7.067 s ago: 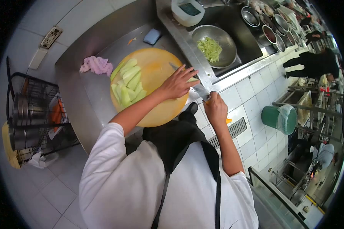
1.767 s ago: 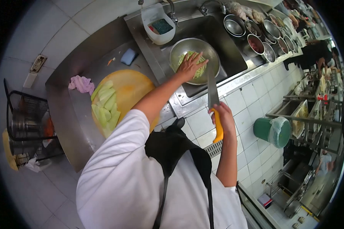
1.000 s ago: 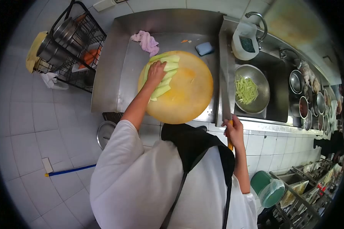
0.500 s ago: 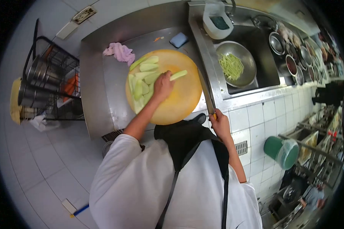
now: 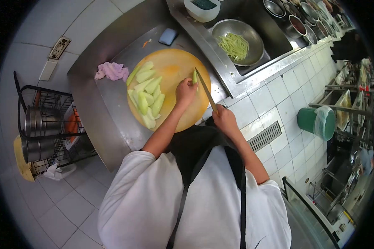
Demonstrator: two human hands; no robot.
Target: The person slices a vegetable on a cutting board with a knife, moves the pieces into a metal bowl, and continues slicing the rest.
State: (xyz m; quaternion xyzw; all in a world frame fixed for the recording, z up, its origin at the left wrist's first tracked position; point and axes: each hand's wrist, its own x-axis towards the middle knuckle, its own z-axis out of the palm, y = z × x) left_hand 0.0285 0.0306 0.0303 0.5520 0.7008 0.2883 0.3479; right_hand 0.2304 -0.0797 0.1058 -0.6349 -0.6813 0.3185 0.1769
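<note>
My left hand [image 5: 186,91] is closed on a long piece of pale green vegetable [image 5: 195,77] over the right side of the round yellow cutting board [image 5: 180,120]. My right hand [image 5: 225,118] grips the handle of a kitchen knife [image 5: 206,90]. Its long blade points away from me across the board's right edge, right beside the held piece. Several peeled pale green vegetable pieces [image 5: 147,99] lie in a pile on the left half of the board.
A metal bowl [image 5: 257,50] with cut green strips [image 5: 233,46] sits in the sink [image 5: 274,53] at upper right. On the steel counter [image 5: 108,93] lie a pink cloth [image 5: 111,71] and a blue sponge [image 5: 168,36]. A wire rack [image 5: 70,103] with metal pots stands at left.
My left hand has moved right with the vegetable piece, now turned lengthwise. The knife has come in over the board's edge beside it. The camera view has shifted and rotated.
</note>
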